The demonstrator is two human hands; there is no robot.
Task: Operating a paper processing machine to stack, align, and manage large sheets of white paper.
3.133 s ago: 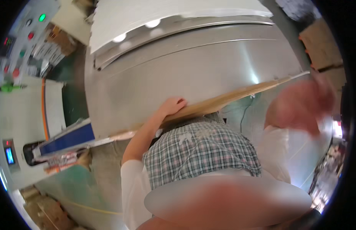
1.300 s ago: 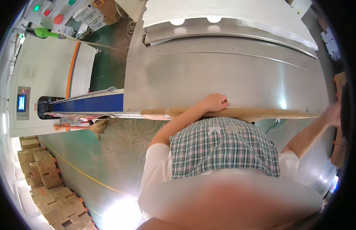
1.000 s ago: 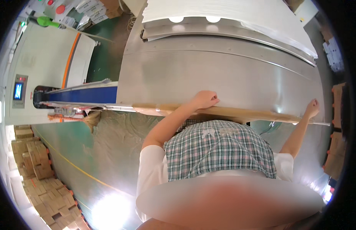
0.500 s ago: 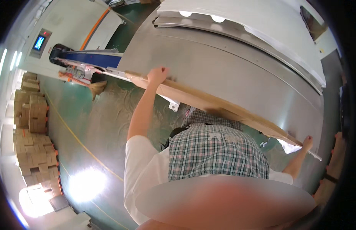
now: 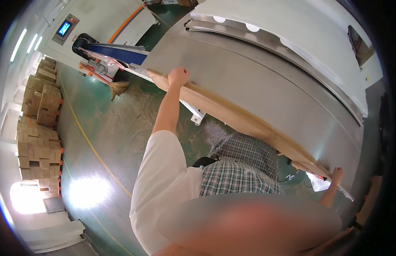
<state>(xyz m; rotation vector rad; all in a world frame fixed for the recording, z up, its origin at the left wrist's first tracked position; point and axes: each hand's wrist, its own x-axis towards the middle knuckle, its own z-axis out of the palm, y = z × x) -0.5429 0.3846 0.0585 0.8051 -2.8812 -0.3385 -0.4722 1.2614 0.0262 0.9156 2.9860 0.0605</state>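
A long tan strip (image 5: pixel 236 117), which looks like cardboard or brown paper, runs along the near edge of the steel table (image 5: pixel 245 72). My left hand (image 5: pixel 179 77) is closed over the strip near its left end, knuckles up. At the strip's far right end, close to the table's corner, my right hand (image 5: pixel 337 176) is closed too. The fingertips of both hands are hidden. Below the right end hangs a whitish, shiny piece of sheet (image 5: pixel 318 182), perhaps plastic. A plaid apron (image 5: pixel 240 177) covers my front, just behind the strip.
A white machine housing (image 5: pixel 300 25) rises behind the table. At the left stands a blue conveyor belt (image 5: pixel 115 53) by a cabinet with a lit screen (image 5: pixel 64 28). A broom (image 5: pixel 118 88) leans there. Stacked cartons (image 5: pixel 39 147) line the left wall. Yellow lines mark the green floor.
The view has shifted, and my upper body has leaned relative to the table. Both hands stay at about the same places along the strip.
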